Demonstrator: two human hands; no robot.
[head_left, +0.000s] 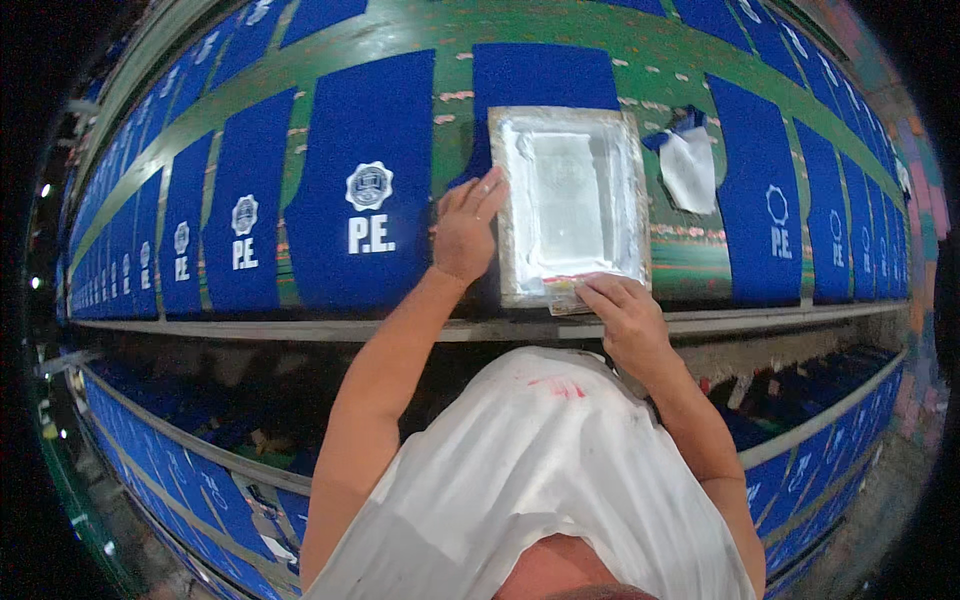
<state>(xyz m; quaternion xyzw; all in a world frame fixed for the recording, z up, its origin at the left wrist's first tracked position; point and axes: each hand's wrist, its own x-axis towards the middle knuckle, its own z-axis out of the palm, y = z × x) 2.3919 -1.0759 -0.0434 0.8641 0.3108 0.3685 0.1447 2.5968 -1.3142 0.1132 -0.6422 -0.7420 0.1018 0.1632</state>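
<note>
A silk-screen printing frame (505, 230) with a pale, white-smeared mesh lies over a blue fabric panel (540, 75) on the green table. My left hand (468, 225) grips its left rim, fingertips on the edge, thumb hidden. At the frame's near end my right hand (625, 315) is closed on a squeegee (567, 296), a small flat blade, partly covered by the fingers. Left of the frame lies a blue panel (365, 130) bearing a white round emblem and white letters. To the right, another blue panel (755, 150) shows only a ring-shaped outline and letters.
A white and dark blue crumpled cloth (688, 165) lies just right of the frame. Rows of printed blue panels run along the green table (690, 262) both ways. The table's near edge (780, 320) passes before me; another table of panels (210, 490) is behind me.
</note>
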